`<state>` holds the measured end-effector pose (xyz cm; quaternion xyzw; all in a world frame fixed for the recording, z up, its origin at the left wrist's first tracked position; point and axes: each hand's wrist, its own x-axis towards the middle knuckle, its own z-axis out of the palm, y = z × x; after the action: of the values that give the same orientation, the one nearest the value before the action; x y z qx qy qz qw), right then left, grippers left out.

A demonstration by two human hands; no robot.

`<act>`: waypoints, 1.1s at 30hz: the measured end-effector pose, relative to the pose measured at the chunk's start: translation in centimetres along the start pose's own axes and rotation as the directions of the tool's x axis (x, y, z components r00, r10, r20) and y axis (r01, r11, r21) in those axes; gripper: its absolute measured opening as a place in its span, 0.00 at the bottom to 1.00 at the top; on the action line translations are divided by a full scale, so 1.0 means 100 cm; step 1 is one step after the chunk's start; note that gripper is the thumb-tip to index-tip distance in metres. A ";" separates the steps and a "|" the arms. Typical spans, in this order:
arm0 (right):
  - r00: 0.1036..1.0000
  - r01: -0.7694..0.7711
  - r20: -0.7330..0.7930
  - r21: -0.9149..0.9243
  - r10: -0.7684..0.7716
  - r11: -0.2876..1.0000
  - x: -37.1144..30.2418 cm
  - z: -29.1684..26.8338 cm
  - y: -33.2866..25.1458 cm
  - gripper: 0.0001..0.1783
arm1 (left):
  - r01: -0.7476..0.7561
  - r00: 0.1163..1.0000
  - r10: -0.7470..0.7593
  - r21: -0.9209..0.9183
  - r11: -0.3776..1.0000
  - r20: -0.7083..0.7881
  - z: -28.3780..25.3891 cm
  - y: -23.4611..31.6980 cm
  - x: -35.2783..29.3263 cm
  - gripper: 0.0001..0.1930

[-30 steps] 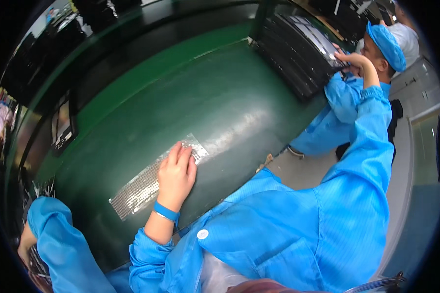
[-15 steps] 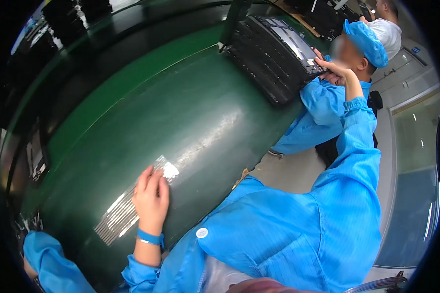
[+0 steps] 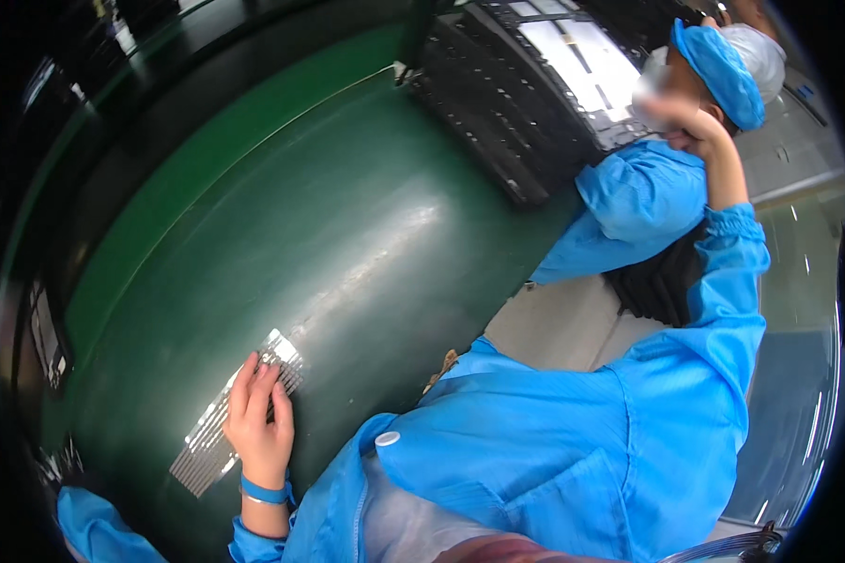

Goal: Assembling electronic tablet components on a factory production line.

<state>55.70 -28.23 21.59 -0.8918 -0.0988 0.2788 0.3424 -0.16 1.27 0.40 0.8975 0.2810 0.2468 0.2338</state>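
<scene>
My left hand (image 3: 258, 427), with a blue band at its wrist, rests on a striped silvery sheet or set of strips (image 3: 207, 450) on the green table. Its fingers are stretched out and slightly apart, covering part of the sheet's upper end. My right hand (image 3: 702, 129) is raised at the far right, beside the stack of black trays (image 3: 507, 113). Its fingers are blurred, so I cannot make out whether they hold anything. On top of the stack lie bright, shiny pale pieces (image 3: 582, 70).
Beyond the stack a co-worker in a blue cap (image 3: 718, 75) and blue clothing sits close to my right hand. Another blue sleeve (image 3: 108, 525) shows at the lower left. The green table (image 3: 253, 253) has a chipped edge near me. A dark device (image 3: 47, 333) stands at the left.
My right hand has moved right, away from the corner of the tray stack. My left hand stays on the striped sheet. The whole view has shifted slightly.
</scene>
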 end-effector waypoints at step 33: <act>0.048 0.996 0.631 0.028 -0.774 0.085 -0.005 0.552 -0.212 0.24 | -0.450 0.870 0.417 0.080 0.889 0.262 -0.005 0.005 0.005 0.17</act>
<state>24.44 18.04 2.21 -0.5557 -0.7876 0.1796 0.1964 0.08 1.40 1.21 0.9746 0.0585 0.1637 0.1414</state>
